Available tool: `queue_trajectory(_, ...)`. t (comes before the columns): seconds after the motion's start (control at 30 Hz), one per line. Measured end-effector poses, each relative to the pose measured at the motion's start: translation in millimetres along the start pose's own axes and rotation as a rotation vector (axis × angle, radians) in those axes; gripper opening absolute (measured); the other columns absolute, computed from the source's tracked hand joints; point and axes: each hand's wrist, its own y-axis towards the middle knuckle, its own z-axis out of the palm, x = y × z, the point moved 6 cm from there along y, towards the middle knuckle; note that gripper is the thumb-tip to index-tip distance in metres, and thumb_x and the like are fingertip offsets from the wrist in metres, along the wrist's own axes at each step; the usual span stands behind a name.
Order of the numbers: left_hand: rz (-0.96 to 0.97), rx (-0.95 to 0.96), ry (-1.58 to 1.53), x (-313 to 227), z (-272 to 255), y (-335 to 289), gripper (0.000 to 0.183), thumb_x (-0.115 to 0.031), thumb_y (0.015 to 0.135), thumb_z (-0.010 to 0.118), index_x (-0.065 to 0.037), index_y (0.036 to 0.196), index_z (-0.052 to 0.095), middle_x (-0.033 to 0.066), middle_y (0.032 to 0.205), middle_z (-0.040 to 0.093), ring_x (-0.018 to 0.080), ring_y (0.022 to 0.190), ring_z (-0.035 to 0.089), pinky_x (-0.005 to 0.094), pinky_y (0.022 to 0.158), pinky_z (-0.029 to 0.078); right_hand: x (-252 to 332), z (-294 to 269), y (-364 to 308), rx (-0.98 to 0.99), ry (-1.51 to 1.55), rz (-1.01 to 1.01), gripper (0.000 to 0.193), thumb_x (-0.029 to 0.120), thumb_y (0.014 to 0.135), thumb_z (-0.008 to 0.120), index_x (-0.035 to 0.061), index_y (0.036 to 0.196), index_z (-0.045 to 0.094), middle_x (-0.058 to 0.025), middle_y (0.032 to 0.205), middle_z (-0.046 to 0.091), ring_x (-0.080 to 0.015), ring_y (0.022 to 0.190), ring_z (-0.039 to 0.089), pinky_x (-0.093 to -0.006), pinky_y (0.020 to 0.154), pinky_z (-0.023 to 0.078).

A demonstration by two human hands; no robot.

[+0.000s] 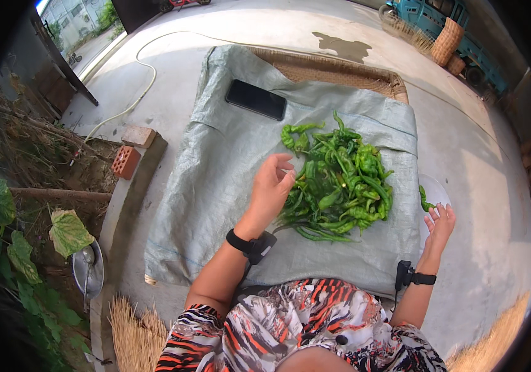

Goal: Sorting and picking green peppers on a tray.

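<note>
A heap of green chili peppers, many curled and twisted, lies on a grey-green woven plastic sheet. At the heap's left edge hovers my left hand, its fingers loosely bent and apart, with nothing visible in them. My right hand is off the sheet's right side, fingers spread, over the near edge of a white basin. One green pepper shows in that basin, just beyond my fingertips; the sheet hides part of the basin. Both wrists carry black strapped devices.
A black phone lies on the sheet's far left. Under the sheet, a woven basket rim shows at the back. Bricks sit on a low kerb beside plants at left. A blue vehicle stands far right.
</note>
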Motion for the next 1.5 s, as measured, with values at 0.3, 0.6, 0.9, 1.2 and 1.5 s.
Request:
queue_trajectory(0.3,0.152,0.09,0.571,-18,41,19,0.059,-0.03,0.089,0.066,0.0,0.132,0.04,0.0202,0.104,0.059,0.0359,0.094,0.06,0.0446,0.08,0.048,5,12,-14,0.226,-0.199,-0.269,0.029,0.017,0.094,0.054,0.0072,0.12,0.057,-0.002,0.104,0.06,-0.0073,0.078,0.054,-0.0229,0.066,0.044)
queue_trajectory(0.6,-0.034,0.057,0.744,42,36,65,0.044,-0.044,0.098,0.047,-0.001,0.094,0.054,0.0257,0.085,0.064,0.0449,0.084,0.061,0.0525,0.074,0.047,17,28,-36,0.241,-0.271,-0.375,0.028,0.015,0.096,0.05,0.0084,0.123,0.056,0.0,0.098,0.06,-0.0069,0.07,0.05,-0.0221,0.063,0.042)
queue_trajectory(0.9,0.057,-0.296,0.32,47,11,64,0.027,-0.028,0.098,0.053,-0.003,0.087,0.052,0.0093,0.067,0.06,0.0202,0.058,0.056,0.035,0.057,0.044,23,42,-57,0.3,-0.265,-0.39,0.028,0.011,0.097,0.049,0.0051,0.123,0.055,-0.003,0.097,0.06,-0.0072,0.068,0.05,-0.0215,0.064,0.043)
queue_trajectory(1.2,0.385,0.425,0.099,-60,93,2,0.026,-0.023,0.097,0.057,-0.003,0.083,0.049,0.0076,0.061,0.05,0.0165,0.054,0.049,0.0334,0.052,0.04,49,117,-150,0.857,0.192,0.044,0.032,0.024,0.098,0.055,0.0049,0.123,0.052,-0.0009,0.073,0.048,-0.0063,0.054,0.044,-0.0229,0.049,0.041)
queue_trajectory(1.5,0.539,0.174,0.306,-31,68,11,0.011,-0.013,0.092,0.058,-0.006,0.1,0.056,0.0116,0.09,0.06,0.0302,0.079,0.061,0.039,0.068,0.049,56,76,-91,0.49,0.143,-0.178,0.028,0.026,0.099,0.055,0.0072,0.12,0.054,0.0018,0.067,0.043,-0.0063,0.051,0.039,-0.0225,0.049,0.038)
